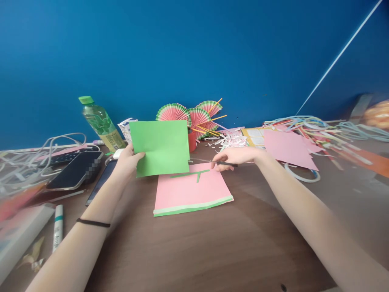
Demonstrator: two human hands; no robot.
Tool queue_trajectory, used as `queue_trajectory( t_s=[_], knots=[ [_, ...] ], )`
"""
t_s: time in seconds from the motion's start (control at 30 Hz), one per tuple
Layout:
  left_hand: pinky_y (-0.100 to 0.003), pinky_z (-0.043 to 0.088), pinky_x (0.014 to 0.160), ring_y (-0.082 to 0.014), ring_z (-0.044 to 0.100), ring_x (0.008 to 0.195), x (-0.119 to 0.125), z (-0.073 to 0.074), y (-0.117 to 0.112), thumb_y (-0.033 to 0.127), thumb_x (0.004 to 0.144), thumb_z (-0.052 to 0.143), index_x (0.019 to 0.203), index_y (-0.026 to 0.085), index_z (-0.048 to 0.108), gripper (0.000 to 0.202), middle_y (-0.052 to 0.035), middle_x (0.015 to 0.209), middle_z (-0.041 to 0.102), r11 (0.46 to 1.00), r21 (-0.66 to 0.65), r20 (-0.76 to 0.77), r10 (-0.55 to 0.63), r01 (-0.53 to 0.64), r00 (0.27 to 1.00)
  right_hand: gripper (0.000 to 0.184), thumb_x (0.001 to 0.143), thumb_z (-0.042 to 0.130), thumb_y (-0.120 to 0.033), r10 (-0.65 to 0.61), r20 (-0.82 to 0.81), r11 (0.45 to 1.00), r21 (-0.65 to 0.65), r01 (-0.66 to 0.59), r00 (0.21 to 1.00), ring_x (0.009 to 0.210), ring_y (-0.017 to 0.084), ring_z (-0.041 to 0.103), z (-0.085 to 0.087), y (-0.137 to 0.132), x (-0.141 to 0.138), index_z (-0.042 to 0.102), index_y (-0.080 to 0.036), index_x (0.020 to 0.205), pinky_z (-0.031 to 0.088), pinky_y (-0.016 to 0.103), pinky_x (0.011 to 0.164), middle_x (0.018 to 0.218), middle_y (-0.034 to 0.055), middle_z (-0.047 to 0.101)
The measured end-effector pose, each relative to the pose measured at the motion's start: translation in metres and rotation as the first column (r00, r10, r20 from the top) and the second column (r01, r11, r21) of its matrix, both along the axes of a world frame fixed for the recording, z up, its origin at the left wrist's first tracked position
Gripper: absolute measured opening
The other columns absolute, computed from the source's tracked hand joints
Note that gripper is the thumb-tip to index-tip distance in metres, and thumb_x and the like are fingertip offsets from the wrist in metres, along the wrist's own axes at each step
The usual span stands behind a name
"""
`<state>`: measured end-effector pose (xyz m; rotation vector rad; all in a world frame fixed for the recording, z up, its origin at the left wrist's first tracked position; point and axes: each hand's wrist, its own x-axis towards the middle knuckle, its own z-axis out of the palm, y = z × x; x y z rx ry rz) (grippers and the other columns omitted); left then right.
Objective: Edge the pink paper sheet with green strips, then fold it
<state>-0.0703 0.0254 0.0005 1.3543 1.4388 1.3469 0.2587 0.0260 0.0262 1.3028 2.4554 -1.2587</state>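
At the left hand (126, 162), the left edge of a green paper sheet (161, 148) is pinched, with the thumb on its face. Between the hands, the sheet is held up so that the far-left part of a pink paper sheet (191, 192) is hidden; on the latter, narrow green strips (198, 177) are laid, short of the right hand (232, 158). By that hand a dark-handled tool (232, 164) is gripped, its slender end directed at the green sheet's right edge; whether the paper is touched, or whether scissors or a knife is held, cannot be told.

For a clean cut, the sheet is best kept taut and flat by the left hand, the thumb clear of the tool's line, and the blade guided parallel to the edge.

Well left of the left hand, a white box (27, 235) is blurred, its contents unseen. Beyond that hand, a green-capped drink bottle (101, 123) is placed; its fill cannot be judged. Beyond and between the hands, a red pot (192, 142) is partly hidden, and pleated paper fans (174, 112) with yellow sticks (219, 119) are apparently held in it.
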Motion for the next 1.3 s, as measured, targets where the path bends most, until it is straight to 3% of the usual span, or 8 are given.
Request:
queue_trajectory(
  t_s=[0.3, 0.5, 0.6, 0.67, 0.83, 0.93, 1.07, 1.3],
  knots=[
    [-0.040, 0.041, 0.087, -0.0238, 0.055, 0.095, -0.013, 0.016, -0.005, 0.016, 0.068, 0.051, 0.101, 0.015, 0.054, 0.034, -0.0054, 0.103, 0.061, 0.986, 0.064, -0.360, 0.167, -0.154, 0.918, 0.047, 0.061, 0.062, -0.042, -0.424, 0.372, 0.875, 0.404, 0.268, 0.826, 0.076, 0.021, 0.056, -0.011, 0.023, 0.034, 0.058, -0.019, 0.101, 0.038, 0.026, 0.058, 0.087, 0.0067, 0.062],
    [-0.048, 0.043, 0.074, -0.0327, 0.055, 0.087, -0.019, 0.036, -0.015, 0.025, 0.070, 0.049, 0.104, 0.016, 0.050, 0.035, -0.0117, 0.091, 0.058, 0.960, 0.005, -0.747, 0.189, -0.280, 0.637, 0.050, 0.055, 0.066, -0.026, -0.568, 0.465, 0.769, 0.594, 0.236, 0.679, 0.105, 0.034, 0.047, -0.016, 0.027, 0.038, 0.059, -0.018, 0.105, 0.040, 0.034, 0.069, 0.114, 0.0152, 0.054],
    [-0.054, 0.041, 0.072, -0.0383, 0.055, 0.087, -0.017, 0.042, -0.023, 0.028, 0.068, 0.052, 0.114, 0.016, 0.045, 0.047, -0.0142, 0.086, 0.059, 0.931, -0.008, -0.859, 0.180, -0.365, 0.479, 0.029, 0.067, 0.057, -0.025, -0.470, 0.215, 0.759, 0.593, 0.268, 0.856, 0.092, 0.026, 0.055, -0.016, 0.022, 0.023, 0.061, -0.016, 0.095, 0.040, 0.031, 0.070, 0.100, 0.0123, 0.061],
    [-0.056, 0.040, 0.073, -0.0393, 0.054, 0.091, -0.013, 0.043, -0.028, 0.023, 0.069, 0.051, 0.115, 0.016, 0.045, 0.047, -0.0165, 0.091, 0.059, 0.930, 0.074, -0.891, 0.224, -0.361, 0.395, 0.021, 0.073, 0.052, -0.029, -0.274, -0.008, 0.840, 0.484, 0.244, 0.962, 0.082, 0.019, 0.057, -0.018, 0.016, 0.007, 0.061, -0.017, 0.088, 0.040, 0.027, 0.069, 0.091, 0.0070, 0.063],
    [-0.053, 0.032, 0.089, -0.0386, 0.039, 0.114, 0.012, 0.034, -0.029, 0.017, 0.075, 0.041, 0.114, 0.014, 0.049, 0.040, -0.0187, 0.124, 0.045, 0.916, 0.398, -0.880, 0.396, -0.047, 0.263, 0.019, 0.075, 0.049, -0.024, -0.064, -0.180, 0.854, 0.499, 0.147, 0.982, 0.075, 0.015, 0.054, -0.040, 0.004, -0.038, 0.063, -0.017, 0.086, 0.040, 0.025, 0.066, 0.085, 0.0049, 0.060],
    [-0.042, 0.035, 0.093, -0.0292, 0.047, 0.110, 0.037, 0.015, -0.026, 0.020, 0.078, 0.041, 0.112, 0.014, 0.053, 0.037, -0.0141, 0.114, 0.055, 0.948, 0.122, -0.944, 0.020, 0.293, 0.329, 0.034, 0.081, 0.042, -0.024, -0.014, -0.142, 0.777, 0.621, 0.100, 0.990, 0.092, 0.019, 0.049, -0.058, 0.003, -0.050, 0.058, -0.022, 0.111, 0.037, 0.030, 0.077, 0.103, 0.0075, 0.055],
    [-0.038, 0.026, 0.103, -0.0223, 0.032, 0.126, 0.066, -0.020, -0.031, 0.028, 0.084, 0.035, 0.126, 0.022, 0.043, 0.043, -0.0060, 0.136, 0.040, 0.805, -0.106, -0.893, -0.335, 0.584, 0.300, 0.040, 0.087, 0.035, -0.034, -0.034, 0.020, 0.710, 0.704, 0.010, 0.999, 0.101, 0.026, 0.041, -0.068, 0.004, -0.050, 0.049, -0.030, 0.124, 0.033, 0.038, 0.081, 0.113, 0.0074, 0.051],
    [-0.040, 0.023, 0.103, -0.0250, 0.027, 0.129, 0.074, -0.030, -0.045, 0.038, 0.080, 0.044, 0.131, 0.022, 0.038, 0.054, -0.0071, 0.141, 0.032, 0.772, -0.283, -0.860, -0.467, 0.569, 0.206, 0.030, 0.085, 0.039, -0.026, -0.359, 0.101, 0.580, 0.803, 0.137, 0.928, 0.093, 0.024, 0.049, -0.051, 0.014, -0.029, 0.067, -0.014, 0.088, 0.035, 0.034, 0.077, 0.097, 0.0129, 0.057]
  ],
)
